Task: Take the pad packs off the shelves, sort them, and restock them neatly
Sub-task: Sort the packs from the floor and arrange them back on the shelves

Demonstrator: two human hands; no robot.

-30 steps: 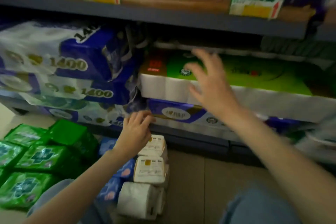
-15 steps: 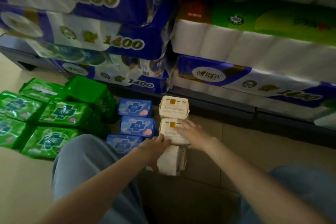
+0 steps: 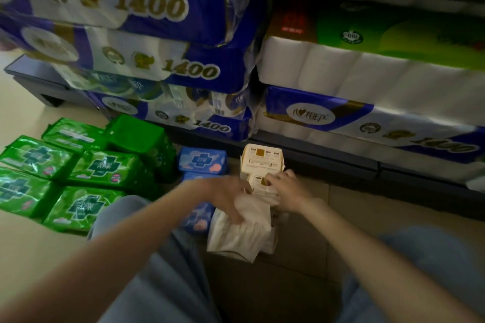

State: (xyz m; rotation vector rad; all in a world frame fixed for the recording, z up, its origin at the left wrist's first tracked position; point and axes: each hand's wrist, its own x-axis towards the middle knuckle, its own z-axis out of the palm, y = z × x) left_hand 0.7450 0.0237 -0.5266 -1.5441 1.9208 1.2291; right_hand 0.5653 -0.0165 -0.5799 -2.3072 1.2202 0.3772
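Three cream-white pad packs lie in a row on the floor before the bottom shelf: a far one [image 3: 262,159], a middle one [image 3: 258,183] and a near one [image 3: 242,233]. My left hand [image 3: 227,198] grips the top of the near white pack. My right hand [image 3: 284,189] holds the right side of the middle white pack, fingers curled on it. Blue pad packs [image 3: 202,160] lie in a column just left of the white ones, partly hidden by my left arm. Several green pad packs [image 3: 103,166] lie further left.
Large toilet-paper bundles in blue and white wrap [image 3: 147,65] and a green-topped bundle [image 3: 367,60] fill the bottom shelf [image 3: 328,158] behind the packs. My knees in light blue trousers [image 3: 157,270] are at the bottom. Bare tiled floor [image 3: 301,257] lies to the right.
My right hand came down from the shelf bundles to the white packs on the floor. My left hand shifted onto the near white pack. The view dropped lower.
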